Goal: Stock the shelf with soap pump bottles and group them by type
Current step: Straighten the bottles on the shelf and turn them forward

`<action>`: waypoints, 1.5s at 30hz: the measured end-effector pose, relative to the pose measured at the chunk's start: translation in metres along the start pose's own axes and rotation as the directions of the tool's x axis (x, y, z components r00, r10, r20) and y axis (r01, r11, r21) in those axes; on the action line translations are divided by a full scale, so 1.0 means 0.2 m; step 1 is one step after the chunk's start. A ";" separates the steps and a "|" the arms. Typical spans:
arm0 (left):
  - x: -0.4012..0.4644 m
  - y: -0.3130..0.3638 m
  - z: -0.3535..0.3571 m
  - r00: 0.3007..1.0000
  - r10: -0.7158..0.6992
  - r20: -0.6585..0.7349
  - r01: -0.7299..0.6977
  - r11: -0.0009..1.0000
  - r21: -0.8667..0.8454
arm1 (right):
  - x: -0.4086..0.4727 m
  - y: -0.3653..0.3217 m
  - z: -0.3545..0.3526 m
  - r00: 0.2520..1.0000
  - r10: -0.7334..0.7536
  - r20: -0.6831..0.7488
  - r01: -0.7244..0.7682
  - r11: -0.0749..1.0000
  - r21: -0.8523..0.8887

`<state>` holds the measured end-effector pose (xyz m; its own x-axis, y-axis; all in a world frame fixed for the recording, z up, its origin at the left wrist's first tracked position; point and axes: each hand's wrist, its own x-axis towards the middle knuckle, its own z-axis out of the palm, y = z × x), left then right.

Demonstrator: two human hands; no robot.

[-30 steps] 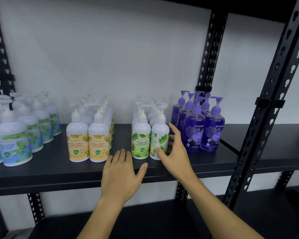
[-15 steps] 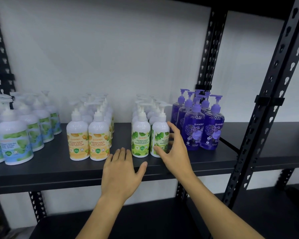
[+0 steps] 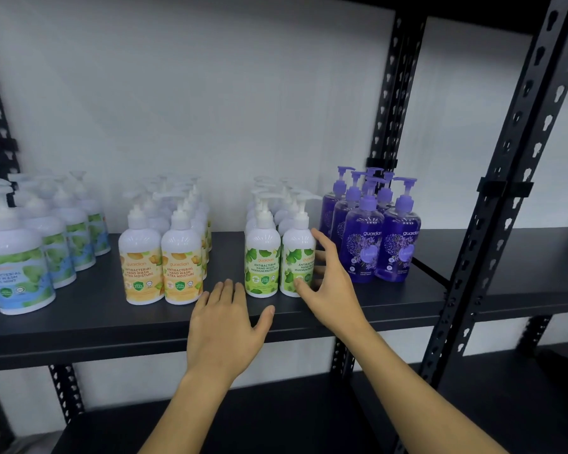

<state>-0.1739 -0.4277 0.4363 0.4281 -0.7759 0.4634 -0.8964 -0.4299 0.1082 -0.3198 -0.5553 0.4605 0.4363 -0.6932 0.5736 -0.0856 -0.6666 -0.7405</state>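
A black metal shelf (image 3: 79, 326) carries four groups of soap pump bottles, each group standing upright in rows that run from the near edge back toward the white wall (image 3: 210, 93). At the far left are the blue-and-green bottles (image 3: 17, 267), then the orange-labelled bottles (image 3: 159, 267), then the green-labelled bottles (image 3: 263, 263), and at the right the purple bottles (image 3: 371, 237) (these are see-through, with purple pumps, while the other three kinds are white). The groups stand apart from one another, with the widest bare strip of shelf between the orange and the green ones.

The left hand (image 3: 225, 329) lies flat, palm down, on the near edge of the shelf, fingers straight and slightly spread, thumb out to the right; it is just in front of the gap between the orange and green groups and holds nothing.

The right hand (image 3: 330, 290) reaches in beside the nearest right-hand green bottle (image 3: 297, 260). Its fingers are spread and only gently bent; the thumb touches the lower front of that bottle's label, and the fingers lie along the bottle's right side, in the gap before the purple group. It cups the bottle without closing round it.

Black slotted uprights (image 3: 505, 198) frame the shelf at the right, and a lower shelf (image 3: 276, 421) shows beneath the arms.
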 end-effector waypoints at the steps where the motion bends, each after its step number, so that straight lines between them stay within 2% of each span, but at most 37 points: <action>1: 0.00 0.00 0.00 1.000 0.001 0.002 -0.001 1.000 0.003 | 0.00 0.00 0.00 1.000 0.000 -0.001 0.000 1.000 -0.005; 34: 0.00 0.00 0.00 1.000 -0.007 0.016 0.007 1.000 0.006 | 0.00 0.01 0.03 0.997 -0.030 -0.064 0.023 0.993 -0.116; 45: -0.01 0.01 -0.01 1.000 0.011 -0.011 -0.011 1.000 -0.003 | -0.02 0.00 0.03 0.998 0.041 -0.044 -0.045 0.993 -0.113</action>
<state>-0.1766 -0.4260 0.4383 0.4169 -0.7754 0.4744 -0.9014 -0.4199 0.1058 -0.3165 -0.5519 0.4566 0.3923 -0.7312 0.5580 -0.2057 -0.6610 -0.7216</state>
